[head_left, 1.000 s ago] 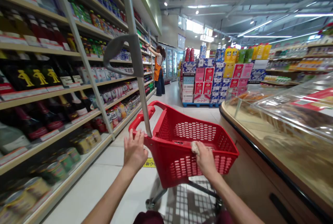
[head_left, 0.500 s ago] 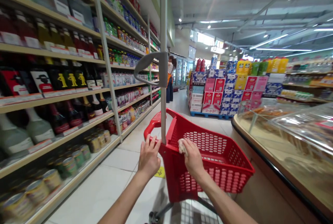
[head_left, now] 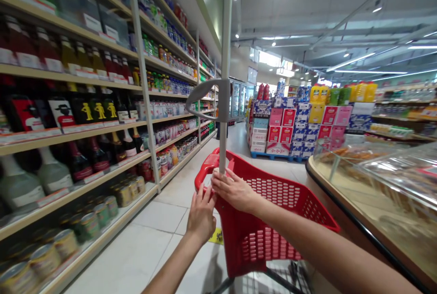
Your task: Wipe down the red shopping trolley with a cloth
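A red plastic shopping cart (head_left: 235,239) with perforated basket sides stands before me, turned to the right. From its near corner rises a metal pole (head_left: 226,39) with a grey loop bracket (head_left: 208,98). My left hand (head_left: 201,214) rests its stretched, slightly spread fingers on the red rim by the cart's handle (head_left: 203,171); it holds nothing loose. My right hand (head_left: 237,191) reaches across to the foot of the pole, fingers pressed around it just above the left fingertips. Its pale crumpled cloth is mostly hidden under the fingers now.
Shelves of bottles and cans (head_left: 78,134) run along the left. A glass-topped display counter (head_left: 368,194) curves close by on the right. Stacked drink cartons (head_left: 282,125) stand on a blue pallet ahead. A person (head_left: 223,125) is partly hidden behind the pole.
My right hand has moved left with the cloth, from the basket's near rim to the pole's foot. My left hand stays on the rim. The view has shifted slightly; the person ahead is more hidden.
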Available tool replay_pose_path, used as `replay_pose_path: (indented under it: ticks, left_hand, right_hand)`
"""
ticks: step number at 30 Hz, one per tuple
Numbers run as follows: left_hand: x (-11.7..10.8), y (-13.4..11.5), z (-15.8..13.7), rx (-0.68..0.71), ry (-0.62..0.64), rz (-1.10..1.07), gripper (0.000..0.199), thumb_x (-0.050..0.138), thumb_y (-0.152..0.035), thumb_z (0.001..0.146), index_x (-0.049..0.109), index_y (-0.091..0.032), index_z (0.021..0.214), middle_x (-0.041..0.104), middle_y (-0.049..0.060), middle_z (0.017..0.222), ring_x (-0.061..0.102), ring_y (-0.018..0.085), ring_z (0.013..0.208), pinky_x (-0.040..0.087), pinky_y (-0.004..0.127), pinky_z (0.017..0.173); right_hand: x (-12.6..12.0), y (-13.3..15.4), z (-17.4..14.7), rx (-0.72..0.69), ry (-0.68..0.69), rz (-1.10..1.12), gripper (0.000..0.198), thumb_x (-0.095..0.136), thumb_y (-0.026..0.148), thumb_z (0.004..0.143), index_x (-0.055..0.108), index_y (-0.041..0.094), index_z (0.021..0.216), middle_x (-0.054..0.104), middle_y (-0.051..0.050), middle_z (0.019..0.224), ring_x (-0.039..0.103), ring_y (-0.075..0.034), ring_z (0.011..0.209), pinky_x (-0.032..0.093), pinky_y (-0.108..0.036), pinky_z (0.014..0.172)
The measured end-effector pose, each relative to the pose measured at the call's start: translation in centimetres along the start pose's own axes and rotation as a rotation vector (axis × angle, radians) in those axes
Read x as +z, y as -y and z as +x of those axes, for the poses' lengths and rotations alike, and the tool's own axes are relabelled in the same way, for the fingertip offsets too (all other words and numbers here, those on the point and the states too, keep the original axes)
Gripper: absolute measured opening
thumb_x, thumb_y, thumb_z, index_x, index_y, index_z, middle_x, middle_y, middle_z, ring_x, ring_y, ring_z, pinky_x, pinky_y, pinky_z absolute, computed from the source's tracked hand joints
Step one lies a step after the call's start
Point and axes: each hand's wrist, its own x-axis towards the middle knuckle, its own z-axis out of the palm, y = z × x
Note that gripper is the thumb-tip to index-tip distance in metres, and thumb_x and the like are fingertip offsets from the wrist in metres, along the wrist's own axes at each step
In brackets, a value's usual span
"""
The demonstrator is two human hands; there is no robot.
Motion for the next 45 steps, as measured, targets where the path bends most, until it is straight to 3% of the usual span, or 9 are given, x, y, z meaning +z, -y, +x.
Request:
replay_pose_path:
  ticks: [5,11,17,19,23,26,33,38,45]
  left_hand:
    - [-0.1,-0.2,0.3,0.031,-0.063,0.025,0.066,0.045,-0.007,0.057,0.043,-0.02,0.122,0.036,0.008,0.135,0.017,0.027,0.129,0.021,0.047,0.102]
    - [0.3,0.1,-0.1,0.055,-0.055,0.039,0.068,0.046,-0.009,0.057,0.04,-0.018,0.124,0.031,0.007,0.138,0.013,0.027,0.13,0.02,0.048,0.103]
    - [0.6,0.1,-0.6,0.048,-0.087,0.061,0.07,0.045,-0.007,0.057,0.037,-0.017,0.126,0.026,0.007,0.14,0.007,0.026,0.131,0.019,0.047,0.103]
    - [0.6,0.1,-0.6,0.059,-0.087,0.067,0.072,0.045,-0.006,0.057,0.036,-0.016,0.127,0.027,0.007,0.14,0.007,0.026,0.131,0.021,0.046,0.103]
    - [0.4,0.2,-0.5,0.054,-0.086,0.063,0.07,0.044,-0.006,0.057,0.038,-0.017,0.126,0.03,0.007,0.139,0.01,0.026,0.131,0.023,0.045,0.103]
    - [0.2,0.3,-0.4,0.052,-0.073,0.065,0.069,0.044,-0.006,0.057,0.039,-0.017,0.125,0.031,0.008,0.138,0.011,0.026,0.131,0.022,0.046,0.103]
    - [0.1,0.4,-0.6,0.073,-0.093,0.103,0.068,0.044,-0.006,0.058,0.039,-0.016,0.125,0.031,0.008,0.138,0.01,0.027,0.131,0.021,0.047,0.103]
    - [0.1,0.4,-0.5,0.066,-0.089,0.141,0.067,0.044,-0.007,0.059,0.039,-0.017,0.125,0.031,0.007,0.138,0.01,0.027,0.131,0.019,0.048,0.103]
    - [0.1,0.0,-0.4,0.039,-0.094,0.161,0.065,0.041,-0.008,0.061,0.039,-0.018,0.125,0.03,0.007,0.139,0.012,0.026,0.131,0.016,0.051,0.103]
  right_hand:
    - [-2.9,-2.8,2.8,0.3,-0.09,-0.021,0.04,0.036,0.01,0.084,0.043,0.018,0.122,0.037,-0.005,0.135,0.017,-0.021,0.13,0.011,-0.05,0.106]
    - [-0.5,0.4,-1.8,0.08,0.025,0.137,0.041,0.038,0.011,0.084,0.042,0.021,0.124,0.045,-0.002,0.129,0.025,-0.015,0.127,0.018,-0.04,0.106]
    - [-0.1,1.4,-2.5,0.28,-0.06,0.079,0.045,0.035,0.01,0.085,0.037,0.021,0.128,0.038,-0.003,0.134,0.019,-0.019,0.129,0.01,-0.046,0.106]
    - [1.6,3.7,-3.9,0.298,-0.034,0.076,0.042,0.032,0.012,0.086,0.038,0.02,0.127,0.04,-0.003,0.133,0.022,-0.018,0.128,0.013,-0.042,0.106]
    - [6.7,11.2,-9.1,0.392,0.004,0.108,0.037,0.036,0.014,0.086,0.045,0.018,0.122,0.048,-0.005,0.126,0.034,-0.019,0.123,0.026,-0.04,0.101]
    - [8.0,14.3,-11.3,0.411,-0.007,0.16,0.031,0.038,0.015,0.086,0.054,0.02,0.112,0.06,-0.004,0.111,0.048,-0.017,0.111,0.032,-0.037,0.098]
    - [4.1,9.8,-8.9,0.646,-0.181,0.107,0.041,0.032,0.006,0.084,0.047,0.017,0.12,0.05,-0.007,0.125,0.031,-0.018,0.124,0.023,-0.042,0.102]
    - [5.9,12.6,-11.9,0.538,-0.082,0.151,0.037,0.035,0.007,0.083,0.053,0.017,0.114,0.058,-0.004,0.115,0.042,-0.017,0.116,0.03,-0.037,0.099]
    - [3.6,10.1,-10.1,0.758,-0.176,0.15,0.044,0.032,0.005,0.081,0.047,0.016,0.121,0.049,-0.009,0.125,0.029,-0.018,0.125,0.026,-0.043,0.101]
